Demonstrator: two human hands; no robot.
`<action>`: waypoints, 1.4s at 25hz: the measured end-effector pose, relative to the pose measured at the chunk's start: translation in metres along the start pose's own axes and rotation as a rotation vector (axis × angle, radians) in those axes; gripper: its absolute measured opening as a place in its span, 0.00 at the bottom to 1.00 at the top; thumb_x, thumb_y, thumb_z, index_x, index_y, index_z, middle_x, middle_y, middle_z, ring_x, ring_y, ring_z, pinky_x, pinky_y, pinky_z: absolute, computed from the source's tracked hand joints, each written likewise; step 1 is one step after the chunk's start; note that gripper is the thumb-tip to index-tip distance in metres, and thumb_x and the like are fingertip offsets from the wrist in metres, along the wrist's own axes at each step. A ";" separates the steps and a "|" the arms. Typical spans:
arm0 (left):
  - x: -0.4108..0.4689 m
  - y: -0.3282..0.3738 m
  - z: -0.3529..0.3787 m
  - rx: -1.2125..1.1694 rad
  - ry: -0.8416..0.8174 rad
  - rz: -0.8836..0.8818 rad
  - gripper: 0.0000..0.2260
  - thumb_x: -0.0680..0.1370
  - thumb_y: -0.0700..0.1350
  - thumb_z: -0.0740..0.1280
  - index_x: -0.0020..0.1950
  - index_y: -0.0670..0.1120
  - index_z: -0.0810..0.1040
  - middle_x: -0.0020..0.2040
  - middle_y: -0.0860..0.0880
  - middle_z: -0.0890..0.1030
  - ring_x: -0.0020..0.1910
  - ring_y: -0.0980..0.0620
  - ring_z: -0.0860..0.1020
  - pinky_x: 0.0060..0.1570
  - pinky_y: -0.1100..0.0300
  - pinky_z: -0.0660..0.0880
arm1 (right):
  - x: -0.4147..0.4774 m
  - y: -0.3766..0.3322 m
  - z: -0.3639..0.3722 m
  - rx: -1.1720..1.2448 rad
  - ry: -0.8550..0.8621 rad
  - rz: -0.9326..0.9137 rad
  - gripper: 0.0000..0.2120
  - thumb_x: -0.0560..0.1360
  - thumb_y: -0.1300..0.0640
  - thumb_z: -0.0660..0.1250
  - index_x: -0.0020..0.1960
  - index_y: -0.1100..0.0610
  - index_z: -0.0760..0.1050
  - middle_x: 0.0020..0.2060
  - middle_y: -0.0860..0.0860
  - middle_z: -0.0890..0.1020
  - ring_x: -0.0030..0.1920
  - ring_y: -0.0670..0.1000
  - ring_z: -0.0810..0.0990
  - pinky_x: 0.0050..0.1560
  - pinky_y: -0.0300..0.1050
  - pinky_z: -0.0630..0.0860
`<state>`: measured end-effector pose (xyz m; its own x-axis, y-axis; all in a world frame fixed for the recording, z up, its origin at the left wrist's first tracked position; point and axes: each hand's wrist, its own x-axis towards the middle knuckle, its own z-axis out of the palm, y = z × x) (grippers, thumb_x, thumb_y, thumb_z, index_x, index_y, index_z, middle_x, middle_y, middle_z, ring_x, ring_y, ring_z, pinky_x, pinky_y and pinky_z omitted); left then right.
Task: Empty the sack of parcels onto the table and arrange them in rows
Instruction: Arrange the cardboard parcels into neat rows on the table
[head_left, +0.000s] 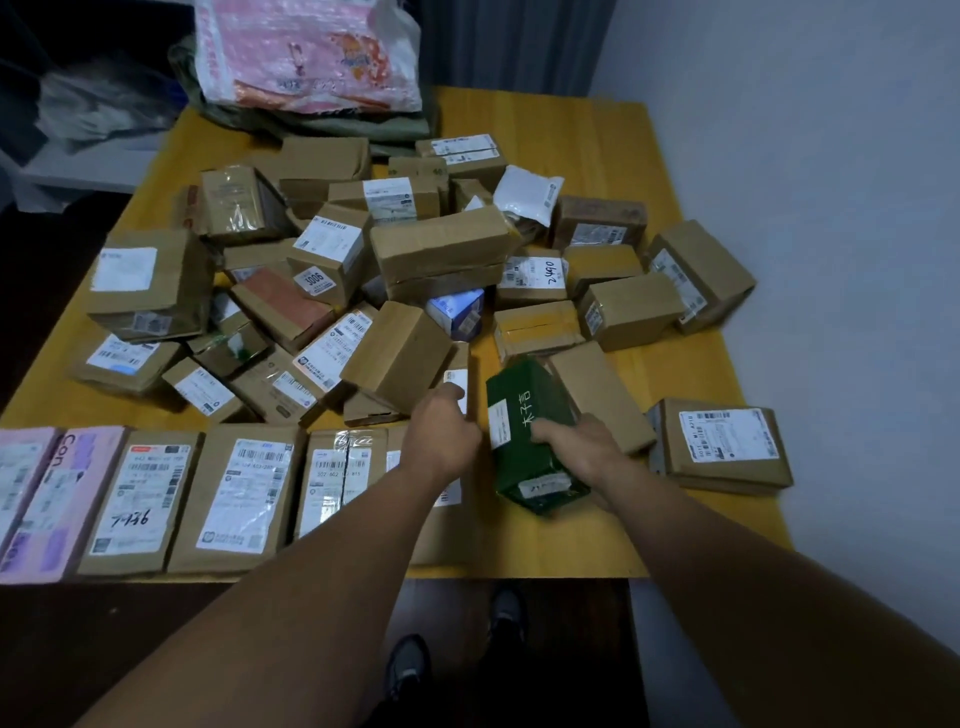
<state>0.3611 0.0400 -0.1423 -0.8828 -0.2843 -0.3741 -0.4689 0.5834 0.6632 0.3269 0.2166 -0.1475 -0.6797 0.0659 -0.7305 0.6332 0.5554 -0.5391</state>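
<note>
Right hand (576, 447): you grip the green box (524, 462), which is tilted.
Left hand (441, 431): your fingers curl on a slim brown box (461, 358).
Placement: the green box sits just right of the near row (234, 493), long axis near-to-far.

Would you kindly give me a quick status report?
Right hand grips green box. Left hand holds slim cardboard box. Front row part-laid; loose pile behind.
</note>
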 end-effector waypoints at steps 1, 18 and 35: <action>0.000 0.005 0.000 -0.042 -0.003 -0.047 0.16 0.80 0.41 0.65 0.67 0.41 0.74 0.61 0.44 0.77 0.59 0.45 0.76 0.50 0.53 0.72 | -0.009 -0.004 -0.010 0.187 -0.083 0.001 0.28 0.71 0.45 0.68 0.66 0.58 0.73 0.51 0.57 0.84 0.48 0.57 0.84 0.45 0.50 0.82; -0.032 0.016 -0.032 -1.263 -0.595 -0.303 0.17 0.82 0.51 0.61 0.67 0.45 0.76 0.59 0.42 0.84 0.56 0.43 0.83 0.58 0.46 0.79 | -0.066 -0.001 0.003 0.808 -0.297 -0.058 0.21 0.80 0.54 0.51 0.68 0.58 0.73 0.57 0.62 0.84 0.58 0.62 0.83 0.51 0.62 0.81; -0.031 0.045 -0.082 -0.198 -0.540 -0.057 0.20 0.64 0.43 0.80 0.54 0.41 0.81 0.42 0.44 0.87 0.42 0.44 0.86 0.50 0.49 0.82 | -0.100 -0.024 -0.008 -1.401 0.219 -0.890 0.51 0.72 0.42 0.72 0.81 0.57 0.44 0.79 0.57 0.54 0.79 0.58 0.52 0.79 0.59 0.48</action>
<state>0.3648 0.0129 -0.0482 -0.7403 0.1477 -0.6559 -0.5576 0.4101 0.7217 0.3763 0.2032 -0.0582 -0.7327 -0.6155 -0.2904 -0.6673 0.7336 0.1287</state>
